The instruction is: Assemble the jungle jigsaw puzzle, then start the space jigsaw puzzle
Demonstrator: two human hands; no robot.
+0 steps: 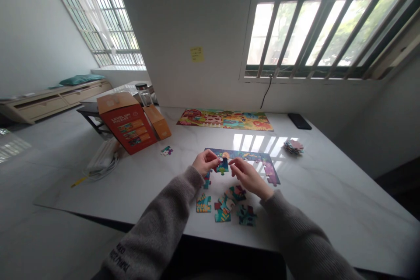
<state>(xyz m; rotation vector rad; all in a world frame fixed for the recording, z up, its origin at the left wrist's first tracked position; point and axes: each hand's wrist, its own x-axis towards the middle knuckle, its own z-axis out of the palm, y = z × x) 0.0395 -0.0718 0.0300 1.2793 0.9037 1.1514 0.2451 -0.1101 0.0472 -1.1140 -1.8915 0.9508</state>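
A dark blue and teal puzzle piece (222, 166) is pinched between the thumb and fingers of my left hand (205, 162). My right hand (246, 175) is just to the right of this piece, its fingers bent and a little apart, with nothing visible in them. Behind both hands lies a partly joined puzzle (249, 156), with a dark top row and a purple right side (271, 173). Part of its left side is hidden by my left hand. Several loose puzzle pieces lie nearer to me, including a teal and orange one (204, 204) and a dark teal one (246, 215).
A red puzzle box (129, 124) and a smaller orange box (158, 121) stand at the left. A long colourful puzzle (226, 119) lies by the wall. Stacked pieces (293, 147) and a black phone (299, 121) are at right. A single piece (167, 151) lies left.
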